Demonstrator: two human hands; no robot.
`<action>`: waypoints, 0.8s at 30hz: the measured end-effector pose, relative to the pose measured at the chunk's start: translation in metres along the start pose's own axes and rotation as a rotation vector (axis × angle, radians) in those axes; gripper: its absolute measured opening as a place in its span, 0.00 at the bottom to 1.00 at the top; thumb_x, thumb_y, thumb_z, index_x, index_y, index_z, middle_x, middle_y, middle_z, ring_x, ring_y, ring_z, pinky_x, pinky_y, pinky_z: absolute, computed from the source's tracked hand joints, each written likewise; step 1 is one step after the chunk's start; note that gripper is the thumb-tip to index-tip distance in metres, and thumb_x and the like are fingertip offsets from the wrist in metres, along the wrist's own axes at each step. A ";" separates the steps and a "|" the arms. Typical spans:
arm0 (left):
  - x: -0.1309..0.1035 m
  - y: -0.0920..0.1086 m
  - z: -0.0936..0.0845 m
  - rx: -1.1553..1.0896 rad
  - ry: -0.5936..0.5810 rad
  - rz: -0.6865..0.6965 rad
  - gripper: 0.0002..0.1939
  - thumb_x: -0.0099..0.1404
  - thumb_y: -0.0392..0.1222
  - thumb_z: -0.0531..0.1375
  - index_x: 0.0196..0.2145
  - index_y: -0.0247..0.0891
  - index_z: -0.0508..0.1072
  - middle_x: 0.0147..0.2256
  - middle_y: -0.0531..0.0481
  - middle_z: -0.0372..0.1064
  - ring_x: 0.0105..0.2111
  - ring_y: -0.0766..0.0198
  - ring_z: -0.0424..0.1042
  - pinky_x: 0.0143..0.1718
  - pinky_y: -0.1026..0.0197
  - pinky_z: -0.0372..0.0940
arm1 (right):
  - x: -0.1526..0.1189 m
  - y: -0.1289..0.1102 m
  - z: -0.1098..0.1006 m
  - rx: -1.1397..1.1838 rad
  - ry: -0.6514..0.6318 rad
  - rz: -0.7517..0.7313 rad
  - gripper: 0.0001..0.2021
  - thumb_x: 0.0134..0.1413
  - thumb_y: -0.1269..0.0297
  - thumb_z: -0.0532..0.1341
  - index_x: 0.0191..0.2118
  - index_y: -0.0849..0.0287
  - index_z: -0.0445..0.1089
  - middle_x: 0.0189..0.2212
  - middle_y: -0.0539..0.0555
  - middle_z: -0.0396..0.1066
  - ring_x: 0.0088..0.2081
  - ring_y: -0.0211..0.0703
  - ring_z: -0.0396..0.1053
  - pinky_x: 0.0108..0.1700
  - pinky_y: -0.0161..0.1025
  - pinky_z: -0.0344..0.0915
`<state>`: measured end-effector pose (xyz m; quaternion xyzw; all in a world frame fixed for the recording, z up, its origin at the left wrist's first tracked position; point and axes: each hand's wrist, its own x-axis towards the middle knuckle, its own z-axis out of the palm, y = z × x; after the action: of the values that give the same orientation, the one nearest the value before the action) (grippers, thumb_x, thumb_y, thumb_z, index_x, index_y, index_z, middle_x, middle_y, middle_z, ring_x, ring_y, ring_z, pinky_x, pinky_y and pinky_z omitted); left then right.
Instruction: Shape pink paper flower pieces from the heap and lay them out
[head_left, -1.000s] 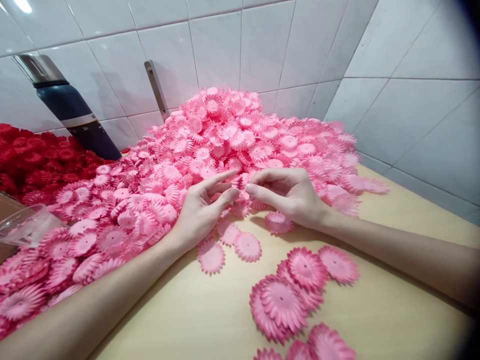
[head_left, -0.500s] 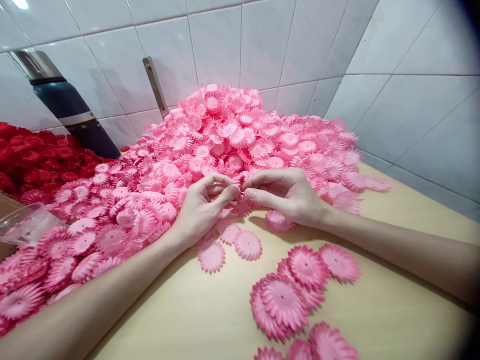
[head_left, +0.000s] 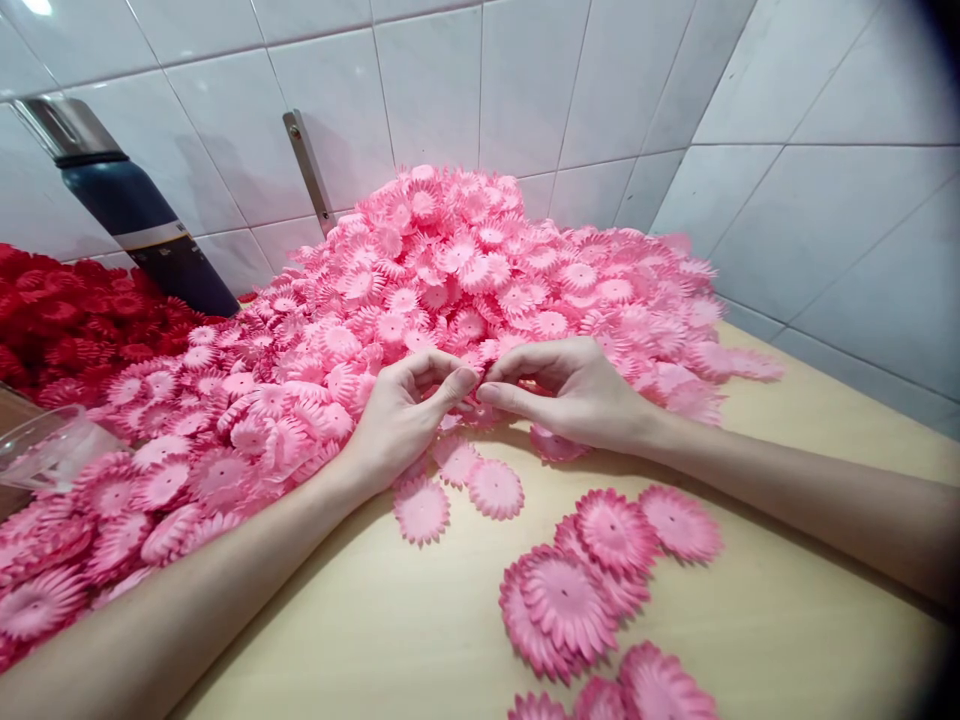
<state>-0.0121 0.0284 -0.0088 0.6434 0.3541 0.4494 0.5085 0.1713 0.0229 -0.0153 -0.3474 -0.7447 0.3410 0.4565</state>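
Note:
My left hand (head_left: 412,410) is closed in a pinch, thumb against the bent fingers, at the front of a large heap of pink flower-petal discs (head_left: 457,260). Facing it, my right hand (head_left: 570,390) is pinched too, its fingertips nearly meeting the left ones. Whatever lies between the fingertips is too small and too covered to name against the pink behind. Below the hands, a few loose pale pink petal discs (head_left: 496,489) lie flat on the table. One more disc (head_left: 556,444) shows partly under my right hand.
Darker-edged pink discs (head_left: 566,595) lie in overlapping groups on the pale wooden table (head_left: 360,620) at front right. At left are a red petal heap (head_left: 97,320), a dark blue bottle (head_left: 142,210) and a clear plastic container (head_left: 52,450). Tiled walls (head_left: 525,80) stand behind and right.
The fingertips of both hands have shifted very slightly while staying pinched close together. The discs on the table lie as before.

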 end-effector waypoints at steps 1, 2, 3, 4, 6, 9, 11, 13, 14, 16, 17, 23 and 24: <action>0.000 0.000 0.000 -0.014 -0.003 -0.003 0.13 0.58 0.49 0.65 0.29 0.34 0.72 0.28 0.52 0.71 0.28 0.68 0.71 0.34 0.66 0.68 | 0.000 0.000 0.000 0.006 -0.007 0.007 0.07 0.50 0.62 0.68 0.31 0.60 0.75 0.26 0.52 0.75 0.28 0.39 0.72 0.29 0.34 0.68; 0.000 -0.001 0.001 -0.028 -0.005 -0.006 0.14 0.58 0.49 0.65 0.29 0.34 0.72 0.28 0.52 0.71 0.28 0.68 0.71 0.34 0.65 0.68 | 0.000 -0.001 0.000 0.017 -0.014 0.016 0.07 0.50 0.61 0.68 0.31 0.60 0.75 0.27 0.52 0.76 0.28 0.39 0.72 0.29 0.34 0.68; 0.000 -0.002 0.001 -0.044 -0.009 -0.009 0.14 0.59 0.49 0.65 0.30 0.34 0.72 0.29 0.52 0.71 0.29 0.68 0.72 0.34 0.65 0.69 | 0.000 -0.001 0.000 0.031 -0.022 0.028 0.08 0.51 0.60 0.67 0.31 0.60 0.75 0.27 0.52 0.76 0.28 0.39 0.72 0.29 0.35 0.69; 0.000 -0.002 0.001 -0.061 -0.013 -0.010 0.14 0.60 0.49 0.64 0.31 0.34 0.73 0.30 0.52 0.72 0.29 0.68 0.72 0.35 0.65 0.69 | 0.000 -0.001 0.000 0.048 -0.026 0.038 0.08 0.51 0.60 0.67 0.31 0.60 0.75 0.27 0.52 0.75 0.28 0.39 0.73 0.30 0.35 0.69; 0.000 -0.004 0.001 -0.094 -0.026 -0.015 0.13 0.61 0.49 0.63 0.33 0.34 0.73 0.32 0.51 0.73 0.31 0.67 0.73 0.37 0.64 0.70 | 0.000 0.000 -0.001 0.074 -0.027 0.050 0.08 0.52 0.60 0.67 0.31 0.60 0.74 0.26 0.52 0.75 0.28 0.39 0.72 0.30 0.34 0.69; 0.000 -0.005 0.000 -0.104 -0.037 -0.029 0.11 0.60 0.47 0.64 0.34 0.35 0.74 0.32 0.51 0.73 0.32 0.66 0.73 0.39 0.62 0.70 | 0.000 0.000 -0.003 0.096 -0.042 0.054 0.07 0.53 0.62 0.66 0.31 0.60 0.74 0.27 0.52 0.74 0.28 0.38 0.71 0.31 0.34 0.69; 0.000 -0.005 -0.001 -0.070 -0.022 -0.032 0.11 0.59 0.46 0.65 0.32 0.35 0.74 0.32 0.51 0.73 0.32 0.66 0.72 0.39 0.63 0.69 | 0.000 0.000 -0.004 0.090 -0.064 0.043 0.05 0.53 0.64 0.66 0.32 0.61 0.74 0.27 0.52 0.74 0.29 0.38 0.71 0.31 0.34 0.68; 0.000 -0.004 -0.001 -0.034 -0.009 -0.026 0.11 0.59 0.46 0.65 0.31 0.35 0.74 0.31 0.51 0.72 0.31 0.67 0.71 0.38 0.64 0.67 | 0.000 -0.001 -0.004 0.062 -0.069 0.026 0.04 0.52 0.66 0.66 0.31 0.61 0.74 0.27 0.52 0.73 0.28 0.38 0.70 0.30 0.34 0.67; 0.000 -0.003 -0.001 -0.022 -0.011 -0.022 0.11 0.59 0.46 0.65 0.31 0.35 0.74 0.30 0.52 0.72 0.31 0.67 0.70 0.37 0.65 0.67 | 0.000 0.000 -0.004 0.044 -0.063 0.018 0.04 0.51 0.66 0.66 0.31 0.61 0.74 0.26 0.51 0.73 0.28 0.37 0.69 0.29 0.34 0.66; 0.000 -0.003 0.000 -0.007 -0.019 -0.015 0.10 0.59 0.45 0.65 0.30 0.34 0.73 0.30 0.52 0.71 0.31 0.67 0.70 0.37 0.65 0.66 | -0.001 0.000 -0.003 0.021 -0.052 0.009 0.04 0.51 0.66 0.67 0.30 0.61 0.74 0.26 0.51 0.73 0.27 0.37 0.69 0.28 0.34 0.65; 0.000 -0.002 0.000 0.000 -0.022 -0.013 0.10 0.59 0.45 0.65 0.30 0.35 0.73 0.30 0.52 0.71 0.31 0.67 0.70 0.37 0.65 0.66 | -0.001 0.000 -0.003 0.016 -0.050 0.008 0.04 0.51 0.66 0.67 0.30 0.61 0.74 0.26 0.52 0.73 0.27 0.38 0.69 0.28 0.34 0.66; 0.000 -0.004 0.000 0.029 -0.017 -0.009 0.11 0.58 0.47 0.65 0.31 0.35 0.73 0.30 0.51 0.71 0.31 0.66 0.70 0.36 0.64 0.66 | -0.001 0.000 -0.003 -0.027 -0.027 0.005 0.04 0.52 0.66 0.65 0.31 0.61 0.75 0.28 0.54 0.76 0.29 0.40 0.72 0.30 0.35 0.68; 0.000 -0.004 0.000 0.028 -0.016 -0.008 0.11 0.58 0.47 0.65 0.31 0.35 0.73 0.30 0.51 0.71 0.31 0.66 0.70 0.36 0.64 0.66 | -0.001 0.000 -0.003 -0.037 -0.017 -0.006 0.04 0.52 0.67 0.64 0.31 0.61 0.75 0.28 0.53 0.75 0.28 0.40 0.72 0.29 0.35 0.68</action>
<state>-0.0124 0.0297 -0.0123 0.6527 0.3589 0.4374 0.5039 0.1743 0.0225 -0.0151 -0.3508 -0.7557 0.3289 0.4446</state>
